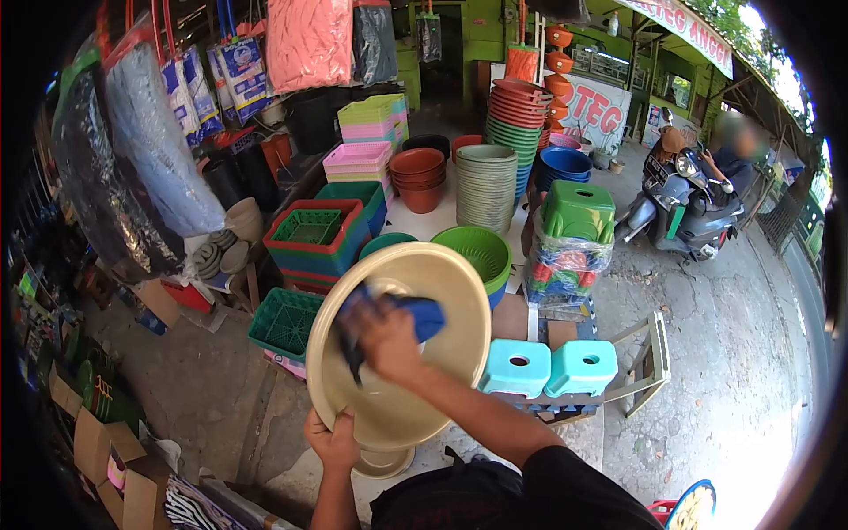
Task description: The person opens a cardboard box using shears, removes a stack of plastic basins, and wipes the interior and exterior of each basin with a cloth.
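A large beige plastic basin (455, 283) is tilted toward me, its inside facing up. My left hand (331, 440) grips the near left rim, thumb over the edge. Inside the basin, my right hand (386, 340) presses a dark blue cloth (426, 318) against the wall. Motion smears the fingers of that hand, but the cloth bunches out on both sides of it. Below the tilted basin, part of another beige basin (386, 464) shows.
Stacked coloured baskets (318, 234), a green tub (477, 252) and bucket stacks (486, 190) stand ahead. Two turquoise stools (515, 368) sit at the right, beside a wooden trestle (655, 362). Bagged goods (159, 132) hang upper left. A person sits on a scooter (689, 203).
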A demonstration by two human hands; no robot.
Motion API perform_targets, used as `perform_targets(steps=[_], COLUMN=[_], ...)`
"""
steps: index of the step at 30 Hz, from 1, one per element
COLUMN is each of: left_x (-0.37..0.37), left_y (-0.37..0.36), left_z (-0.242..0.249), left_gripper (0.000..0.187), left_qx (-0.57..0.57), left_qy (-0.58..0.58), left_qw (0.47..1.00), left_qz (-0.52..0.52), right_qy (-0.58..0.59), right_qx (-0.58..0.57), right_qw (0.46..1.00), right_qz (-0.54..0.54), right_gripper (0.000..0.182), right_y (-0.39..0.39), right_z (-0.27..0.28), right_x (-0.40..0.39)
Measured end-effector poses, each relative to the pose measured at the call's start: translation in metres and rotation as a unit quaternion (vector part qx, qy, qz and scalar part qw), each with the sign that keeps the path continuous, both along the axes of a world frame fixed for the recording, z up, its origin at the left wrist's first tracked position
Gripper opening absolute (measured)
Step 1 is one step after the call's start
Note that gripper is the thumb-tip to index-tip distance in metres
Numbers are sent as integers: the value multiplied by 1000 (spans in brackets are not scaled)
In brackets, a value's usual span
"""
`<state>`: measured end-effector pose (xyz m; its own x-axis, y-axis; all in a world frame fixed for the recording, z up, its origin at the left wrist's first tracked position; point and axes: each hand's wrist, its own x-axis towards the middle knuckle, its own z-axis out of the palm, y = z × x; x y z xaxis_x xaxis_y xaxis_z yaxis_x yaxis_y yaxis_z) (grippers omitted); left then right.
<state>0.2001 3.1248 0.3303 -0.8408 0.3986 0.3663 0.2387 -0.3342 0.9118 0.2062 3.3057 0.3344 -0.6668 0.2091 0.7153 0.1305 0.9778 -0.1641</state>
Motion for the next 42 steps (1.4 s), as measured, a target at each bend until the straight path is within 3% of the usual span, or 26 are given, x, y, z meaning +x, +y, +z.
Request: perform_targets(steps=[2, 5, 7, 9, 12, 14, 15, 16, 17, 20, 22, 24, 26, 27, 28, 29, 30, 32, 33, 35, 36, 38, 39, 40, 42], left_x=[-7, -13, -12, -15, -41, -65, -68, -69, -69, -56, -45, -43, -51, -52, -50, -48, -44, -10, 2, 18, 21, 21, 22, 17, -1], left_y=[-3, -12, -16, -18, -25, -29, -28, -26, -24, -12, -2, 6, 15, 19, 28, 37, 37, 34, 36, 39, 40, 47, 48, 45, 30], left_z=[-1, 2, 2, 1, -24, -52, -63, -70, -76, -97, -99, -102, -114, -125, -127, -127, -128, -75, -61, -44, -53, -77, -83, -83, -80], left_gripper=[14, 16, 20, 23, 26, 31, 31, 32, 34, 40, 41, 43, 42, 42, 43, 44, 44, 43, 43, 40, 40, 38, 36, 36, 34], left_qx=[9, 48, 31, 9, 73, 138, 139, 181, 219, 242, 231, 219, 185, 184, -20, -219, -215, -134, -133, -212, -214, -102, 11, 11, 111], left_qy=[5, -81, -67, -56, -165, -294, -294, -371, -444, -460, -445, -427, -410, -408, -331, -233, -229, 73, 72, 321, 317, 216, 92, 93, -193], left_qw=[1000, 994, 995, 994, 975, 943, 942, 910, 869, 851, 858, 861, 876, 876, 941, 946, 948, 988, 988, 918, 919, 971, 996, 996, 975], left_qz=[1, 47, 71, 91, 126, 76, 80, 48, 13, -67, -115, -167, -174, -179, -69, 47, 44, -24, -21, -102, -97, -13, 3, 8, -3], right_qy=[-66, -116, -118, 39, 208, 323, 330, 355, 339, 220, 210, 189, 240, 244, 255, 263, 266, 270, 264, 249, 238, 218, 199, 232, 292], right_qx=[17, 49, -51, -232, -183, -259, -339, -516, -538, -591, -337, -326, -482, -480, -388, -291, -286, -264, -259, -261, -262, -280, -297, -259, -237], right_qw=[983, 963, 984, 960, 959, 910, 881, 779, 771, 776, 918, 926, 843, 843, 886, 920, 920, 926, 929, 932, 935, 930, 919, 929, 926], right_qz=[172, 238, 123, 151, 58, -13, -29, -13, 1, -11, 5, 34, 5, 4, 10, 16, 16, -2, -8, 14, 31, 100, 163, 130, 38], right_gripper=[53, 48, 46, 43, 39, 23, 18, 18, 18, 20, 28, 31, 29, 29, 28, 28, 28, 27, 27, 26, 26, 27, 27, 25, 20], right_y=[-30, -16, 5, 11, 9, 15, 13, 20, 26, 13, -20, -35, -45, -46, -45, -44, -44, -43, -45, -54, -58, -58, -57, -46, -14], right_z=[-15, -32, -46, -28, 3, 1, 4, -9, -25, -69, -70, -74, -10, -3, 2, 6, 7, 3, 3, 3, 2, 2, 2, 2, 9], right_x=[8, 26, 33, 50, 94, 111, 121, 125, 134, 142, 121, 112, 106, 103, 99, 95, 91, 81, 77, 72, 72, 73, 73, 75, 85])
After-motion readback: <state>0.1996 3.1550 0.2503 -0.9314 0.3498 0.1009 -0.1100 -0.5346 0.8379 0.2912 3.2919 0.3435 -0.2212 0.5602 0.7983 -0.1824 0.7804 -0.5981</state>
